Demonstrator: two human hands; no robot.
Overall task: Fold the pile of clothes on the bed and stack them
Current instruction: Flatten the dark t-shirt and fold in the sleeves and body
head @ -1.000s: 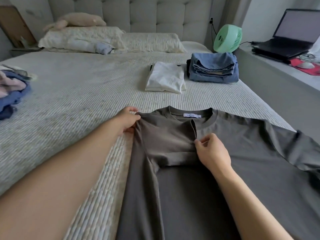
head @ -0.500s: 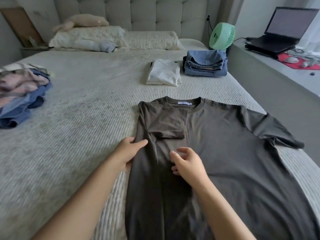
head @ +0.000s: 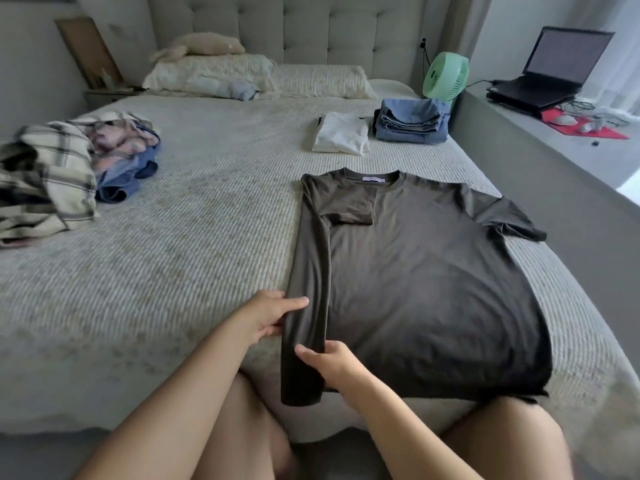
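Fingers of the left hand (head: 268,318) and right hand (head: 329,363) are pinching the folded left edge of the dark olive cotton T-shirt (head: 415,282), lying flat on the near bed (head: 190,237). Judged light, limp, creasing easily; grip hem and shoulder.

Setting: home bedroom. Evidence — wide bed (head: 207,209) with tufted headboard (head: 287,26) and pillows (head: 256,76), loose clothes pile (head: 69,164), folded garments (head: 381,131), green desk fan (head: 445,76), open laptop (head: 550,72) on side ledge.
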